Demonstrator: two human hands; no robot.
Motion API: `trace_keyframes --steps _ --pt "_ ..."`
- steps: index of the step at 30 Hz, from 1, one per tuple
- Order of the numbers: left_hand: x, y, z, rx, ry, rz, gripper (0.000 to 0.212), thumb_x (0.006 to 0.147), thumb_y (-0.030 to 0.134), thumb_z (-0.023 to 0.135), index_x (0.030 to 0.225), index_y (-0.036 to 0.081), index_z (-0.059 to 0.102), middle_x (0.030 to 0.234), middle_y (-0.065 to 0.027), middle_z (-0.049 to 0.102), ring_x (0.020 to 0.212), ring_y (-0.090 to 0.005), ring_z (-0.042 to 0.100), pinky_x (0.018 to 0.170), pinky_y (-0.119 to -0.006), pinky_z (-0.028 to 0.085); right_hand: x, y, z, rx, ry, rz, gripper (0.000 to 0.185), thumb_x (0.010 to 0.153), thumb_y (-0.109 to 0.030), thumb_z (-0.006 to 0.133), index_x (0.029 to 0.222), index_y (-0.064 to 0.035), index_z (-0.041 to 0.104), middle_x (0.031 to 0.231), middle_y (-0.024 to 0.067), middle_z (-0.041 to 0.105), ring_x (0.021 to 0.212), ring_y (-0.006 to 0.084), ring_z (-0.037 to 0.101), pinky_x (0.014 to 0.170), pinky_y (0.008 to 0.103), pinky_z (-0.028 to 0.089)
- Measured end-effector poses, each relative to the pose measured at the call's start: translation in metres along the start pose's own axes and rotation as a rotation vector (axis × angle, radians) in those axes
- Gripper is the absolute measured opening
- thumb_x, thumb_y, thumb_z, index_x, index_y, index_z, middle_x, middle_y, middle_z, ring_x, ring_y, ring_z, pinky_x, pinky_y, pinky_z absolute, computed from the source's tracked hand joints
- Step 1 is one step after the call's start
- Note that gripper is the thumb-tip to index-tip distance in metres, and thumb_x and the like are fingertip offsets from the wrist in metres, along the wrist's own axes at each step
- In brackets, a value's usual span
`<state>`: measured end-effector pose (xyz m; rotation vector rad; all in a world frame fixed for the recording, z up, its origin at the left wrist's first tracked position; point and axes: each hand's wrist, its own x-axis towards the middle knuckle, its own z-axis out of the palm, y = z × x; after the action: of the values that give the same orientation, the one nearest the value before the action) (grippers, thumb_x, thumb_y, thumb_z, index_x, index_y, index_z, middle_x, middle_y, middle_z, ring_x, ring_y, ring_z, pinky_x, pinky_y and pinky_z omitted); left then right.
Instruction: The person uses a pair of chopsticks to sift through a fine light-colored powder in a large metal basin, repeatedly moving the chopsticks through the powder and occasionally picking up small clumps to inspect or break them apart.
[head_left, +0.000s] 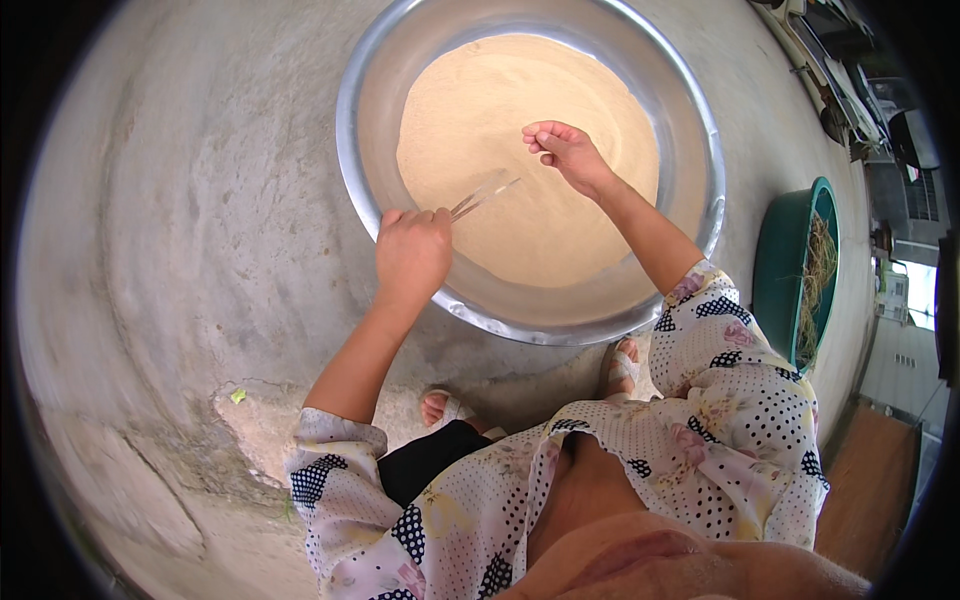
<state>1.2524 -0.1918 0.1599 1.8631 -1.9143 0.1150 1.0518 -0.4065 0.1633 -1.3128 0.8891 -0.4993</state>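
Observation:
A wide metal basin (480, 325) rests on the concrete floor before me. Fine tan grain or granular material (517, 247) covers its bottom, with faint swirl marks on the surface. At the basin's near left rim, my left hand (415, 251) is closed around a slim two-pronged tool (484, 199), tongs or a pair of sticks. Its prongs reach over the grain, slightly apart at the tips. My right hand (566, 152) hovers above the grain, thumb and fingers curled together. No object shows in it, though the fingertips could hide something tiny.
To the right stands a green tub (780, 270) with dry straw (817, 277) inside. A parked vehicle (832, 67) is at the upper right. My sandalled feet (446, 409) are close to the basin's near rim. A small green leaf (238, 395) lies on the cracked concrete floor (225, 225).

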Motion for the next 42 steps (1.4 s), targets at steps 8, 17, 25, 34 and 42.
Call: trace_keyframes --steps 8,17,25,34,42 --pt "0.002 -0.002 0.0 0.007 0.065 0.02 0.008 0.073 0.009 0.057 0.067 0.007 0.054 0.059 -0.0075 0.056 0.062 -0.0244 0.058 0.067 -0.037 0.042 -0.014 0.026 -0.019 -0.111 0.131 0.039 0.019 0.088 -0.027 0.064 0.081 -0.0097 0.061 0.076 -0.0031 0.06 0.07 0.0054 0.051 0.064 0.0213 0.039" --pt "0.003 -0.008 0.0 0.017 0.077 0.016 0.013 0.079 0.014 0.06 0.07 0.007 0.054 0.062 -0.0088 0.058 0.063 -0.0263 0.059 0.068 -0.038 0.042 -0.038 0.058 0.013 -0.219 0.288 -0.008 0.02 0.085 -0.024 0.066 0.078 -0.0062 0.061 0.076 -0.0021 0.061 0.073 0.0062 0.053 0.066 0.0219 0.042" --pt "0.003 -0.005 -0.001 -0.1 0.077 -0.029 0.012 0.079 0.015 0.061 0.072 0.007 0.057 0.066 -0.0094 0.062 0.063 -0.0253 0.062 0.067 -0.038 0.043 -0.058 0.039 0.107 0.217 -0.029 0.302 0.028 0.093 -0.034 0.055 0.097 -0.0061 0.059 0.106 0.0084 0.062 0.093 0.0156 0.06 0.082 0.035 0.048" --pt "-0.008 0.025 -0.006 -0.178 -0.101 -0.027 0.037 0.08 0.027 0.066 0.108 0.003 0.06 0.078 -0.0093 0.065 0.077 -0.0259 0.062 0.075 -0.04 0.043 -0.046 0.048 0.096 0.416 0.015 0.375 0.023 0.097 -0.026 0.045 0.099 -0.0032 0.05 0.086 0.0095 0.06 0.075 0.0201 0.061 0.069 0.0363 0.053" --pt "-0.003 -0.015 -0.003 -0.09 0.177 -0.023 0.029 0.081 0.024 0.066 0.1 0.002 0.063 0.081 -0.01 0.066 0.078 -0.0248 0.061 0.08 -0.038 0.041 -0.052 0.051 -0.063 -0.129 0.392 0.206 0.014 0.091 -0.015 0.052 0.099 -0.0037 0.05 0.079 0.0021 0.052 0.057 0.007 0.05 0.045 0.0234 0.045"
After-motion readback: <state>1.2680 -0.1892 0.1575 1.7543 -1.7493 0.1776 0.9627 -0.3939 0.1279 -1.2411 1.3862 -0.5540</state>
